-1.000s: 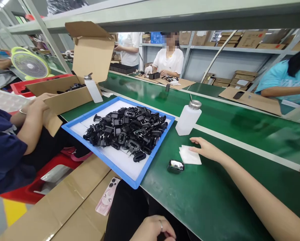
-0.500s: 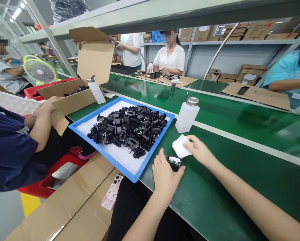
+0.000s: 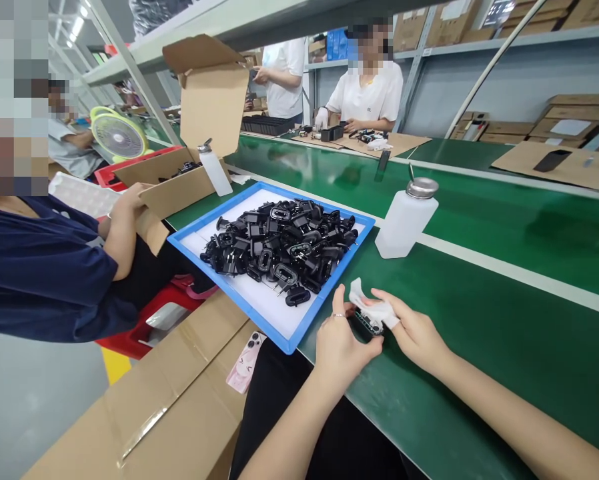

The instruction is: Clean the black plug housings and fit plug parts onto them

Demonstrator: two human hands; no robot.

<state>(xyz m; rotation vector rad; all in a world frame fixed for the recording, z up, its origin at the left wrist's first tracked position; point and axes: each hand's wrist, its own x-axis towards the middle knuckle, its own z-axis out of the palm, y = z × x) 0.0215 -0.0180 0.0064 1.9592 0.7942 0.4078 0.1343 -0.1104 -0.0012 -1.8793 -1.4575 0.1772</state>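
My left hand (image 3: 343, 343) is closed around a small black plug housing (image 3: 363, 325), thumb on the near side and fingers on the far side. A green circuit-board edge and a pale part show at its open end. From the right, my right hand (image 3: 422, 333) pinches a folded white wipe (image 3: 387, 313), which lies against the top of the housing. Left of my hands, a blue-rimmed tray (image 3: 285, 341) bears a heap of black plug pieces (image 3: 279, 243), some with metal pins. A white pump bottle (image 3: 404, 223) with a metal cap stands beyond my hands.
A co-worker in dark blue (image 3: 44, 267) sits at the left by an open cardboard box (image 3: 172, 197). Another white bottle (image 3: 215, 172) leans there. A pink phone (image 3: 246, 363) lies on a carton beside my leg. Across the green bench (image 3: 504, 320), other people work.
My right hand has brought the wipe down onto the housing. My left fingers have closed in around the housing, which is now tilted. The whole view has shifted slightly.
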